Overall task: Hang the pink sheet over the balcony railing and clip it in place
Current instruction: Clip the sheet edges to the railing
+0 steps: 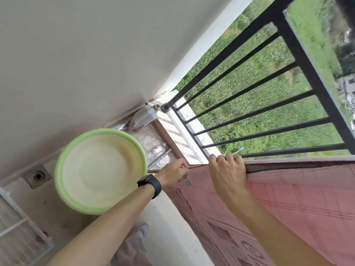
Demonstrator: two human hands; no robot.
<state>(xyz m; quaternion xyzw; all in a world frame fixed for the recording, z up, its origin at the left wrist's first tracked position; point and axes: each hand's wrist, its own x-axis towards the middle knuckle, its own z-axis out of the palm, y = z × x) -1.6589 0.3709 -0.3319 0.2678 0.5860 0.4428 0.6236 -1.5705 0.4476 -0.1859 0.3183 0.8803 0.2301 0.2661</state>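
The pink patterned sheet (299,200) hangs down the inside of the black balcony railing (299,48), filling the lower right of the view. My right hand (227,173) grips the sheet's upper left edge, fingers curled over it. My left hand (175,174), with a dark watch on the wrist, pinches the sheet's corner edge just to the left. A small grey clip (188,182) shows below its fingers; how it is held is unclear.
A large green basin (99,171) stands on the balcony floor to the left. Behind it are plastic bottles (157,152), a white container (143,117) in the corner and a floor drain (37,176). A white wire rack (17,227) is at the lower left.
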